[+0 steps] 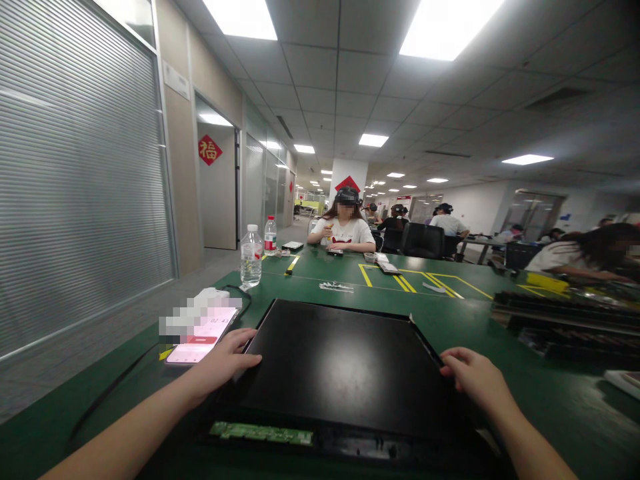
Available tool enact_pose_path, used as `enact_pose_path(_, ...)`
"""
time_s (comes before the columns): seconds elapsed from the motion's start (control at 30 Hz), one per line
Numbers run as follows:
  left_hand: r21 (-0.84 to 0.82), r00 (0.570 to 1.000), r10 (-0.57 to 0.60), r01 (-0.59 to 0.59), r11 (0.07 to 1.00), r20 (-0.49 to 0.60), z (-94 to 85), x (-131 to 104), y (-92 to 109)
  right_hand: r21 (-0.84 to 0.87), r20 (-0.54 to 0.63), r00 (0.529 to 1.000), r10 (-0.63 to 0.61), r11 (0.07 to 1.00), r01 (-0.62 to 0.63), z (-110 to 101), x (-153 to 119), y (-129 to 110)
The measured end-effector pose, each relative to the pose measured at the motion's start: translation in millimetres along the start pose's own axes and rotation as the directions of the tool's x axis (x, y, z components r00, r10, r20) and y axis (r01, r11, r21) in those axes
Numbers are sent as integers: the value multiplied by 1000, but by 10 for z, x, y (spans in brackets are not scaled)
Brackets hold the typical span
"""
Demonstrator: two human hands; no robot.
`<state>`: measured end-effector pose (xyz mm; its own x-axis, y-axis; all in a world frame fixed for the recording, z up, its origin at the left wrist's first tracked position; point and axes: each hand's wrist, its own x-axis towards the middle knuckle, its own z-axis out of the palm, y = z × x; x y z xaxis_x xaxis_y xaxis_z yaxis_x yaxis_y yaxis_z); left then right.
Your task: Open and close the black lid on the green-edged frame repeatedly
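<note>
A black LCD screen panel point(345, 373) lies flat on the green table in front of me, its dark face catching a round glare. Along its near edge a narrow green circuit board point(261, 433) is exposed. My left hand point(227, 363) grips the panel's left edge, thumb over the face and fingers along the side. At the opposite edge, my right hand point(473, 377) has its fingers curled around the rim. The undersides of both grips are hidden. Just left of my left hand rests a phone point(200, 337) with a lit pinkish screen.
A black cable point(115, 380) runs by the phone. Two water bottles, one clear point(251, 257) and one red-capped point(270, 237), stand at the table's left edge. Dark stacked panels point(545, 320) lie at right. Across the table point(320, 273) a person point(345, 230) sits working.
</note>
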<state>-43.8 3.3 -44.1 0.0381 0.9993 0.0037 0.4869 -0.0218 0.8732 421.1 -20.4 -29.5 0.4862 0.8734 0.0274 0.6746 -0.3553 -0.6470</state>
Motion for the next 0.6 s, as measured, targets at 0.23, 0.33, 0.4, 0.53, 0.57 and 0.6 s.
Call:
enact_pose_path(0.23,99,998,31,-26,995,-52,7,41,-56,-10,14,1000,-9,1000,9,4,0,7)
enact_pose_path(0.33,125,998,34,-27,992,-58,16,62,-87,-11,6,1000,-1,1000,2,1,-33,-26)
enact_pose_path(0.4,143,998,36,-27,989,-60,21,69,-99,-8,2,1000,-6,1000,6,3,-43,-35)
enact_pose_path(0.53,183,997,62,-52,982,-49,19,69,-97,-8,3,1000,-10,1000,10,16,-19,-10)
enact_pose_path(0.57,192,996,73,-63,979,-43,16,68,-95,-12,3,1000,-9,1000,9,20,-8,-1)
enact_pose_path(0.6,201,996,83,-74,977,-37,13,69,-94,-17,6,1000,-10,1000,10,24,3,8)
